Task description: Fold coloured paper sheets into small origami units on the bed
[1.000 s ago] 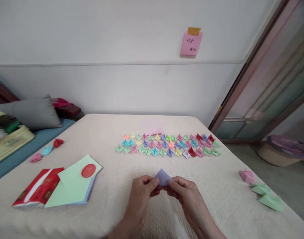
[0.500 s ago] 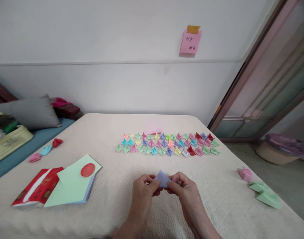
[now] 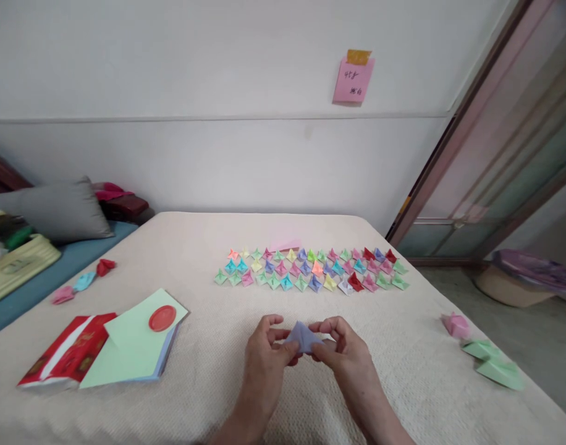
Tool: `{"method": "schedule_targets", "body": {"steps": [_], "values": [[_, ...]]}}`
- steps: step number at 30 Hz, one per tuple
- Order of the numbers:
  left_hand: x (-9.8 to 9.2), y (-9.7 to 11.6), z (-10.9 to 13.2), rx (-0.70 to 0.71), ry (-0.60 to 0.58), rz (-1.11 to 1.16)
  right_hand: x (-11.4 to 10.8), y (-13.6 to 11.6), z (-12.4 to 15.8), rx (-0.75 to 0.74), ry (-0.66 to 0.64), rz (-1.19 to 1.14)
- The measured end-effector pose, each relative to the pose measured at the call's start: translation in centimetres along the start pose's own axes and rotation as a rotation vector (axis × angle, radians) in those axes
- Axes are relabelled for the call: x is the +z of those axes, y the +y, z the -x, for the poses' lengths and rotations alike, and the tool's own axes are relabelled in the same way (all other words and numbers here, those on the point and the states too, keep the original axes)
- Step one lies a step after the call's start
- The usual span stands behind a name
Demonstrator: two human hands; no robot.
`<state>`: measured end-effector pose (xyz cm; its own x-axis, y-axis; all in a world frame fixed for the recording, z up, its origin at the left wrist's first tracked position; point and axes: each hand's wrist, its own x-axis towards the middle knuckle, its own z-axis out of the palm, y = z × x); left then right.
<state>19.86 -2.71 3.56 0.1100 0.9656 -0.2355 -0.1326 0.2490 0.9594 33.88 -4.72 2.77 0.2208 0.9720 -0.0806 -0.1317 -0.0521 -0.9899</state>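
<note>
A small folded lavender paper (image 3: 303, 337) is held up between both hands over the cloth, its point upward. My left hand (image 3: 267, 352) pinches its left corner, thumb in front. On the right corner, my right hand (image 3: 341, 346) has its thumb in front and its index finger lifted behind. Beyond the hands, several small folded paper pieces (image 3: 317, 268) in many colours stand in three rows. At the left lie a stack of green paper sheets (image 3: 130, 346) with a red disc (image 3: 162, 318) on top and a red packet (image 3: 72, 349) beside it.
The pale cloth (image 3: 204, 247) covers the table. Pink (image 3: 456, 325) and green folded papers (image 3: 500, 372) lie near its right edge, with red, blue and pink ones (image 3: 84, 281) near the left. A bin (image 3: 519, 278) stands on the floor at right.
The lavender paper has spread wider, and a vertical crease now shows in its middle. The fingers of both hands have lifted and opened slightly around it.
</note>
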Motion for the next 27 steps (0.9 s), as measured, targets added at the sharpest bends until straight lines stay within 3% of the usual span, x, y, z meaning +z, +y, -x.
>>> {"method": "schedule_targets", "body": {"steps": [5, 8, 13, 18, 24, 27], "values": [[-0.5, 0.8, 0.1, 0.012, -0.118, -0.003, -0.1, -0.9, 0.8, -0.105, -0.024, 0.187], [-1.0, 1.2, 0.3, -0.030, -0.206, 0.038, -0.2, -1.5, 1.3, -0.175, -0.105, 0.358], [-1.4, 1.4, 0.4, -0.083, -0.224, 0.053, -0.3, -2.1, 1.6, -0.193, -0.197, 0.498], [-1.4, 1.3, 0.3, -0.112, -0.233, 0.072, 0.0, -2.3, 1.7, -0.134, -0.227, 0.377], [-1.6, 1.4, 0.3, -0.119, -0.230, 0.223, -0.2, -2.5, 1.6, -0.014, -0.260, -0.009], [-1.7, 1.4, 0.3, -0.137, -0.215, 0.268, -0.7, -2.6, 1.5, -0.006, -0.266, -0.072]]}}
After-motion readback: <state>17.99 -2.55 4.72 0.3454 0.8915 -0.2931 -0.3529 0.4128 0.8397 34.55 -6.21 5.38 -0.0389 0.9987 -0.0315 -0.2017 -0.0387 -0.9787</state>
